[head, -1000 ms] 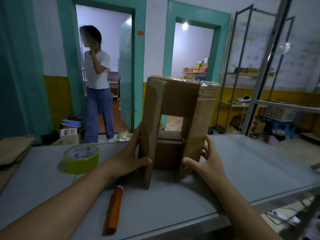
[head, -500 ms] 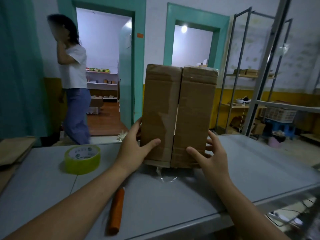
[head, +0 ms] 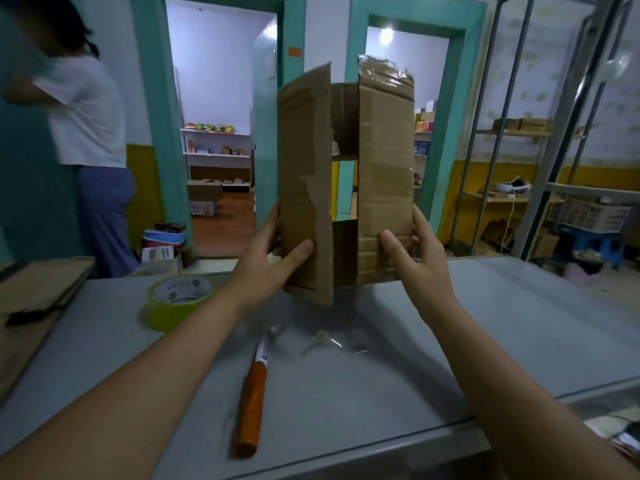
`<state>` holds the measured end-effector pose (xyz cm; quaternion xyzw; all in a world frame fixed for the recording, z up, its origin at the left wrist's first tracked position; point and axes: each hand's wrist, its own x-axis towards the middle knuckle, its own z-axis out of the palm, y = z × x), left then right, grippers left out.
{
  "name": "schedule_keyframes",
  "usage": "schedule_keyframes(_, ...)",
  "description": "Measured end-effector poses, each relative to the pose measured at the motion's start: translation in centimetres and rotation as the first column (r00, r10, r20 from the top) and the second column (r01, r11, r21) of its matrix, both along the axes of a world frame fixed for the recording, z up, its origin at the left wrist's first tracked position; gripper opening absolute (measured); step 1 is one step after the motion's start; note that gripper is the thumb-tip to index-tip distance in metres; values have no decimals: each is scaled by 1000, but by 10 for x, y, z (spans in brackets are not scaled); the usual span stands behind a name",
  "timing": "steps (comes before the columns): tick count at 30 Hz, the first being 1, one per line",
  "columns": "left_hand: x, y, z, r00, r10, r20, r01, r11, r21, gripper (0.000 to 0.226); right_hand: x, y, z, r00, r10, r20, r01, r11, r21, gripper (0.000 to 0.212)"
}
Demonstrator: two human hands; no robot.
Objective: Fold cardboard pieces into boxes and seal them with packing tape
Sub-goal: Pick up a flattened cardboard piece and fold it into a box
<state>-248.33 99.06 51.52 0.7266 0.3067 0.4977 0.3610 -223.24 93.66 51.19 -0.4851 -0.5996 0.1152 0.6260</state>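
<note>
A brown cardboard box [head: 384, 174] is held upright above the grey table [head: 519, 323], its two near flaps swung apart so I see through the gap. My left hand [head: 266, 265] grips the left flap, thumb across its front. My right hand [head: 412, 258] grips the right flap near its lower corner, where clear tape shines on the top edge. A yellow-green roll of packing tape [head: 176, 301] lies flat on the table to the left. An orange-handled knife [head: 252, 403] lies in front of me.
Flat cardboard sheets [head: 34, 296] are stacked at the table's left edge. Scraps of clear tape [head: 332, 342] lie under the box. A person [head: 86, 133] stands at far left by the doorway. Metal shelving [head: 554, 150] stands to the right.
The box has been lifted off the table, and its near flaps, closed together half a second ago, are spread apart again. The person has walked left.
</note>
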Motion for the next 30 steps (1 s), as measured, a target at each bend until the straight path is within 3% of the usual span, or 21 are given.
schedule_keyframes(5, -4, 9, -10, 995, 100, 7, -100, 995, 2, 96, -11, 8, -23, 1000, -25, -17, 25, 1000, -16, 81)
schedule_keyframes(11, 1, 15, -32, 967, 247, -54, -247, 969, 9, 103, -12, 11, -36, 983, -126, 131, 137, 987, -78, 86)
schedule_keyframes(15, -1, 14, -41, 963, 248, -106, -252, 967, -26, 97, -11, 9, -39, 986, -90, 142, 106, 989, -104, 88)
schedule_keyframes(22, -15, 14, -42, 969, 209, -130, -219, 973, -69, 113, -4, 7, -44, 989, 6, 147, 25, 978, -207, 92)
schedule_keyframes(30, 4, 6, -47, 911, 366, -188, -369, 929, 18, 95, -8, 8, -43, 985, -43, 168, 77, 976, -205, 89)
